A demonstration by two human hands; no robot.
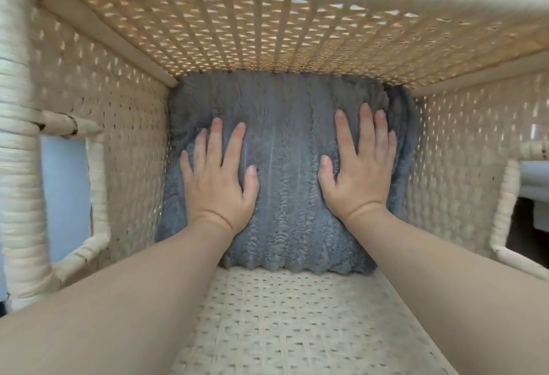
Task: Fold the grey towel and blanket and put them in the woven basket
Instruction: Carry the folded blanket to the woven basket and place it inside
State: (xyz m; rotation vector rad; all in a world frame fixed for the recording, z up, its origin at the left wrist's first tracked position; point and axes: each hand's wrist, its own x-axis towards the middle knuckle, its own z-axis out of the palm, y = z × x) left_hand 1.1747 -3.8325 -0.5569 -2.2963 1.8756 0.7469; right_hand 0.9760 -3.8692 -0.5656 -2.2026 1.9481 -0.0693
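As I look straight down into the woven basket (297, 32), the grey cloth (285, 196) lies folded at its bottom, reaching from the far wall at 12 o'clock to a scalloped edge at 6 o'clock. I cannot tell whether this plush top layer is the towel or the blanket. My left hand (219, 178) lies flat on the cloth toward 9 o'clock and my right hand (359, 166) flat toward 3 o'clock. The fingers of both are straight and spread, pressing down and gripping nothing. I judge this to be the tamping step near the end of the job. The risk I see is at 3 o'clock, where darker folds (399, 142) bunch against the side wall just beyond my right fingertips. Pushing unevenly could squeeze that edge up the wall or slide one layer off the other, undoing the fold. Lifting my palms quickly could also drag the pile upward, since plush clings to skin. On the way out, a knuckle could catch the rough weave near the handle opening (65, 196) at 9 o'clock.
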